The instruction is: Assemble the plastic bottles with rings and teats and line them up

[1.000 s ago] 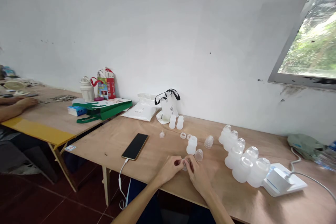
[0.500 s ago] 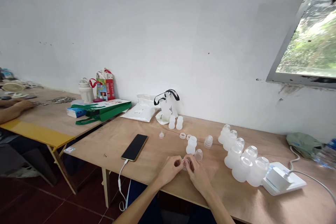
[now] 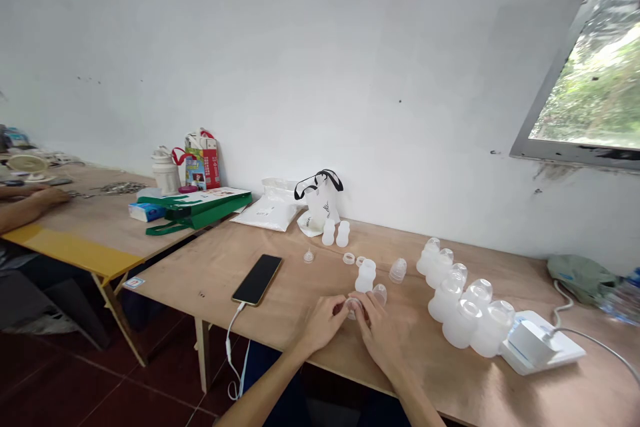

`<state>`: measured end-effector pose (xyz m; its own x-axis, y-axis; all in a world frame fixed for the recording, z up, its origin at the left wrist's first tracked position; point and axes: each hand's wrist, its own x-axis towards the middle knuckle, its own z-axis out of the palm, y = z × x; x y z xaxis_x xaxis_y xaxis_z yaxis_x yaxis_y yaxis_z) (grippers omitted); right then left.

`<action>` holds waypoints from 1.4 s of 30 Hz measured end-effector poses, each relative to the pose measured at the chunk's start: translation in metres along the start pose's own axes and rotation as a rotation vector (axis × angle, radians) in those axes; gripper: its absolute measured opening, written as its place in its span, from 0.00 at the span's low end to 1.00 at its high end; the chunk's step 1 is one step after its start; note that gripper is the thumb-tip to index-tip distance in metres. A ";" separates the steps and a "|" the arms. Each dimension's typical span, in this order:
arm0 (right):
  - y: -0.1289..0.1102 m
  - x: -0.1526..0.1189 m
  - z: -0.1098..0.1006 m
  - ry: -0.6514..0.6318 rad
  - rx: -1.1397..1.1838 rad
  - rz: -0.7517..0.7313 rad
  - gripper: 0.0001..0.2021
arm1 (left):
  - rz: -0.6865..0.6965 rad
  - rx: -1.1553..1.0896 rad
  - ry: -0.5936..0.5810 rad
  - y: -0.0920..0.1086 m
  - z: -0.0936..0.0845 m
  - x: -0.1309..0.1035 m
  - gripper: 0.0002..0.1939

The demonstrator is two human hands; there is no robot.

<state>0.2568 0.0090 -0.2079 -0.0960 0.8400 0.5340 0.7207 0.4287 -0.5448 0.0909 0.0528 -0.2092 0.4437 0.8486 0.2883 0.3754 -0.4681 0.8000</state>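
Near the table's front edge, my left hand (image 3: 324,323) and my right hand (image 3: 376,327) meet with their fingers closed round a small clear plastic piece (image 3: 353,307), partly covered by the fingertips. Just beyond them a frosted bottle (image 3: 365,275) stands, with a clear cap (image 3: 380,293) beside my right hand's fingers. Two rings (image 3: 349,258) lie farther back. A nipple-shaped piece (image 3: 309,255) sits to their left, and a stack of clear caps (image 3: 398,270) to their right.
Capped frosted bottles (image 3: 447,290) stand at the right beside a white charger (image 3: 533,345). A phone (image 3: 257,279) with a cable lies left. Two frosted bottles (image 3: 343,233) and white bags (image 3: 270,205) are at the back. Another person's hand (image 3: 50,197) rests on the far-left table.
My right hand's fingers have shifted slightly and spread over the top of the small clear piece. The view has moved very little; the other things stay where they were.
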 end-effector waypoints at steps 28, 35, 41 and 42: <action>0.005 -0.001 0.002 -0.028 0.002 -0.040 0.17 | 0.005 0.202 -0.034 0.003 0.002 -0.004 0.22; 0.006 -0.001 0.001 -0.058 -0.037 -0.085 0.16 | -0.002 0.255 -0.025 -0.002 0.003 -0.004 0.15; 0.002 -0.002 0.000 -0.071 -0.020 -0.020 0.15 | -0.025 0.161 -0.001 0.002 0.002 -0.002 0.19; 0.001 -0.002 0.000 -0.074 -0.018 -0.018 0.15 | -0.027 0.149 0.008 0.003 0.002 -0.001 0.19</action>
<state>0.2577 0.0084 -0.2099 -0.1587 0.8547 0.4943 0.7308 0.4383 -0.5233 0.0925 0.0499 -0.2083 0.4254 0.8629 0.2729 0.5039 -0.4763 0.7205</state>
